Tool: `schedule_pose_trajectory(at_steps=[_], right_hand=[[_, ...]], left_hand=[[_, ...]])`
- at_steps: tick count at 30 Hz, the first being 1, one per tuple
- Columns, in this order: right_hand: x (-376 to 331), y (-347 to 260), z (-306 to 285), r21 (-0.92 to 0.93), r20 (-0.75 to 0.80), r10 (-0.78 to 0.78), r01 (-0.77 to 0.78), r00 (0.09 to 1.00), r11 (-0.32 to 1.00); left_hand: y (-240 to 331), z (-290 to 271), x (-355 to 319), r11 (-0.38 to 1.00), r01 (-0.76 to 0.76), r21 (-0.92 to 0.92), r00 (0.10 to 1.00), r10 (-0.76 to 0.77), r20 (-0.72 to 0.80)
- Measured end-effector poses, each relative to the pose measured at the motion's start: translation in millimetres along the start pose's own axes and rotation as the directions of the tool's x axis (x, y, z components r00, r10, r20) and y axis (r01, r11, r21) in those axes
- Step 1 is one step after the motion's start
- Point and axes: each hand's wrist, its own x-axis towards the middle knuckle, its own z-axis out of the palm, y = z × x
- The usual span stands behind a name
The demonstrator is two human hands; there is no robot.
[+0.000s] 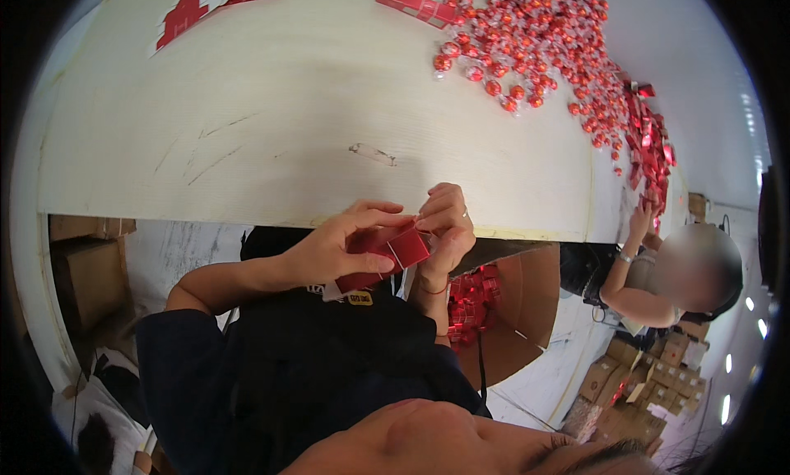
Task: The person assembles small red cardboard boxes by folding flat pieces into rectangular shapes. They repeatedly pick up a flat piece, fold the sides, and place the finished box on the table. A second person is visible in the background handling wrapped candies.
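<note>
A small red carton (409, 246) is held just off the table's near edge, in front of my body. My left hand (344, 243) wraps round its left side, thumb on the near face and fingers along the far side. At the carton's right end, my right hand (448, 222) has its fingers curled in and its fingertips pinched at the edge. Whether a flap sits between those fingertips is too small to tell. The carton's underside is hidden.
A pale table (271, 138) bears a heap of red-wrapped candies (543, 39), flat red carton blanks (193, 14) and a red strip (415, 9). Below the edge stands an open cardboard box (522, 298) with red cartons (473, 298). To the right, a co-worker's hand (640, 222) reaches toward red packs (648, 142).
</note>
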Motion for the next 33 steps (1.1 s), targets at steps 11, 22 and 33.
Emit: schedule_pose_trajectory(at_steps=[11,22,33], right_hand=[[-4,-2,0,0.230,-0.045,0.119,-0.105,0.992,0.968],[-2,4,1,0.324,-0.019,0.282,-0.261,0.959,0.909],[-6,3,2,0.408,0.091,0.383,-0.385,0.919,0.828]], left_hand=[[5,-1,8,0.919,-0.229,0.321,0.966,0.255,-0.038],[8,-1,3,0.881,-0.174,0.441,0.971,0.227,-0.072],[7,0,2,0.872,-0.161,0.462,0.969,0.228,-0.094]])
